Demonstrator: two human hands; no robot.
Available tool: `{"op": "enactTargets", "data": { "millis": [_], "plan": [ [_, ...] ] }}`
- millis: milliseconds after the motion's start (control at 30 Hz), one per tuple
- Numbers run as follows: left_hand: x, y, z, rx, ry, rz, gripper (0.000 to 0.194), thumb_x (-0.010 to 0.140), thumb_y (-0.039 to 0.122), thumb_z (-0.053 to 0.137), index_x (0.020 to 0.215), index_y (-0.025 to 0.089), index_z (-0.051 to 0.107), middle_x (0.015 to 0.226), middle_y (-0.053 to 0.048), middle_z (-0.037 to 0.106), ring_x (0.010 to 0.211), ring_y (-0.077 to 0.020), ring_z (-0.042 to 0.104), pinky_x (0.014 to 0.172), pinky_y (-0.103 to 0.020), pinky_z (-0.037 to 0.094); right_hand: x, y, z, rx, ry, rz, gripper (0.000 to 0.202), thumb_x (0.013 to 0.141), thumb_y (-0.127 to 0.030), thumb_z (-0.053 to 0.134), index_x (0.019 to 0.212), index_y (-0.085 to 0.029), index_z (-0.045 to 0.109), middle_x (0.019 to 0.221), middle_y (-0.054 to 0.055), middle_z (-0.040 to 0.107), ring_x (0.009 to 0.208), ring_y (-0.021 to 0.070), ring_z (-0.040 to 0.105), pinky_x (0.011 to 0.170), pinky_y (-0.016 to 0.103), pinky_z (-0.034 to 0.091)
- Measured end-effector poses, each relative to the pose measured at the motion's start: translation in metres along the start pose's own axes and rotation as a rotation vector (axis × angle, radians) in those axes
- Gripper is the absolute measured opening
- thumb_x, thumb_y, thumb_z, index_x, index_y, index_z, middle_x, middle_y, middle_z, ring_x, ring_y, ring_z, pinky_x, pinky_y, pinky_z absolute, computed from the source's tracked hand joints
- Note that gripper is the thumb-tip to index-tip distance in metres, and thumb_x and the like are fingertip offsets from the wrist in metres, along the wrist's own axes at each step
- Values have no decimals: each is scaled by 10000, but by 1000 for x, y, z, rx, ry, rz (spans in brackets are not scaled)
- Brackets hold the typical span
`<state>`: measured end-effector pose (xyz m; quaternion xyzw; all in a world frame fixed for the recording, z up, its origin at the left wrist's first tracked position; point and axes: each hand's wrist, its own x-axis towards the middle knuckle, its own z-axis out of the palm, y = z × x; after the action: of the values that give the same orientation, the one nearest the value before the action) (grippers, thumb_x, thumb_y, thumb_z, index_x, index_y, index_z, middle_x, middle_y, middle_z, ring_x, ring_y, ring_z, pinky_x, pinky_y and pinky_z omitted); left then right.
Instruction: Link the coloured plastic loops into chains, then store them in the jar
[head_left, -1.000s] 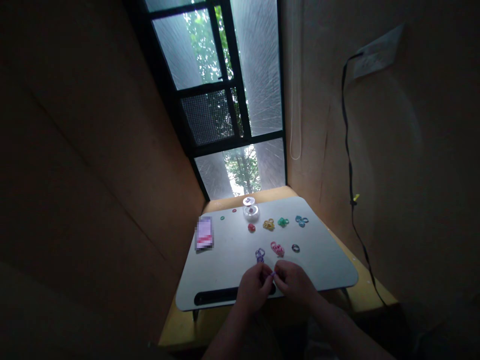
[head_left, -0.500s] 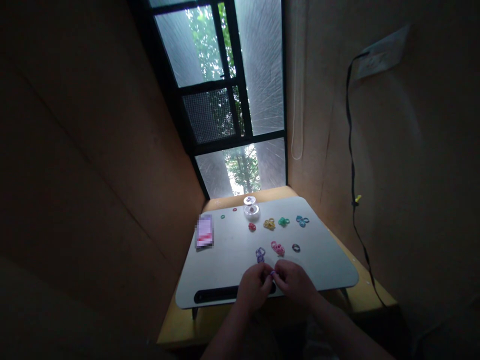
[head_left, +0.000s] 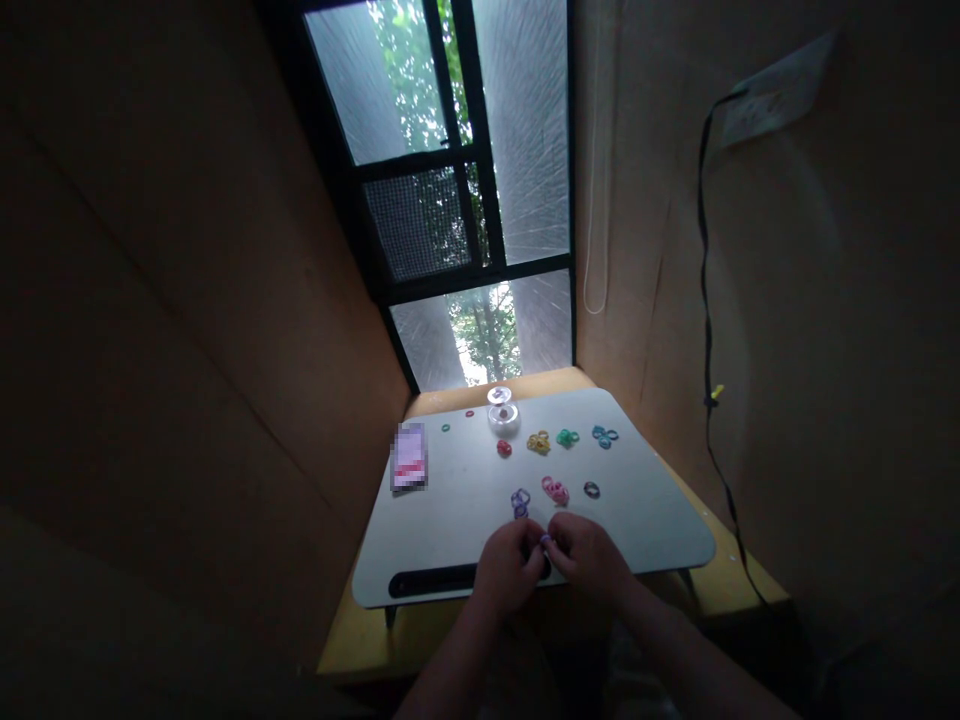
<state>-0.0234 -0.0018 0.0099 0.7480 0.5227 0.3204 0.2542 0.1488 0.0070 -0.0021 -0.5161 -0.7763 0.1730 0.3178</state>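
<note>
My left hand (head_left: 511, 562) and my right hand (head_left: 586, 552) meet over the front edge of the white lap table (head_left: 450, 520). Both pinch a small purple band (head_left: 545, 539) between their fingertips. Just beyond my left hand lies a pile of purple bands (head_left: 520, 502). Pink bands (head_left: 556, 490) and a dark band (head_left: 592, 490) rest beyond my right hand. Farther back are red bands (head_left: 504, 449), yellow bands (head_left: 538, 442), green bands (head_left: 567, 438) and blue bands (head_left: 604, 436).
A clear round container (head_left: 502, 414) stands at the back, with a small green ring (head_left: 445, 428) and a red ring (head_left: 470, 413) to its left. A blurred phone-like object (head_left: 409, 458) lies at the left. A black cable (head_left: 706, 300) hangs on the right wall.
The view has shifted slightly. Both hands remain together at the front edge, and the purple band between the fingertips shows a little more clearly.
</note>
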Motion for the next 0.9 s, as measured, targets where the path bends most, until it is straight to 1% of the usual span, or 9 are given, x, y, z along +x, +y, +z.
{"op": "enactTargets", "data": {
  "millis": [133, 300, 600, 900],
  "plan": [
    [0, -3, 2, 5, 0, -19, 91, 792, 160, 562, 839, 191, 633, 757, 8, 633, 696, -140, 543, 642, -248, 365, -1, 1, 1, 0, -5, 8, 124, 837, -255, 538, 724, -204, 529, 697, -10, 566, 653, 143, 492, 606, 259, 304],
    [1, -3, 3, 2, 3, -10, 74, 802, 166, 559, 828, 193, 623, 768, 5, 636, 703, -140, 544, 650, -250, 367, 0, -1, 0, 3, -4, -1, 125, 836, -244, 529, 718, -204, 520, 689, -9, 559, 647, 143, 487, 602, 260, 296],
    [1, -4, 4, 49, 33, 2, 43, 834, 219, 574, 819, 195, 607, 755, 7, 621, 702, -143, 538, 654, -257, 360, -1, 3, 2, 11, -5, -17, 140, 856, -242, 507, 720, -209, 500, 704, -9, 563, 665, 148, 505, 621, 266, 307],
    [1, -5, 4, 46, 29, -19, 81, 845, 251, 582, 784, 198, 581, 727, 12, 595, 674, -137, 510, 621, -247, 341, 0, 2, 2, 12, -9, -32, 165, 867, -254, 503, 709, -211, 487, 690, -14, 548, 660, 148, 502, 622, 268, 311]
  ]
}}
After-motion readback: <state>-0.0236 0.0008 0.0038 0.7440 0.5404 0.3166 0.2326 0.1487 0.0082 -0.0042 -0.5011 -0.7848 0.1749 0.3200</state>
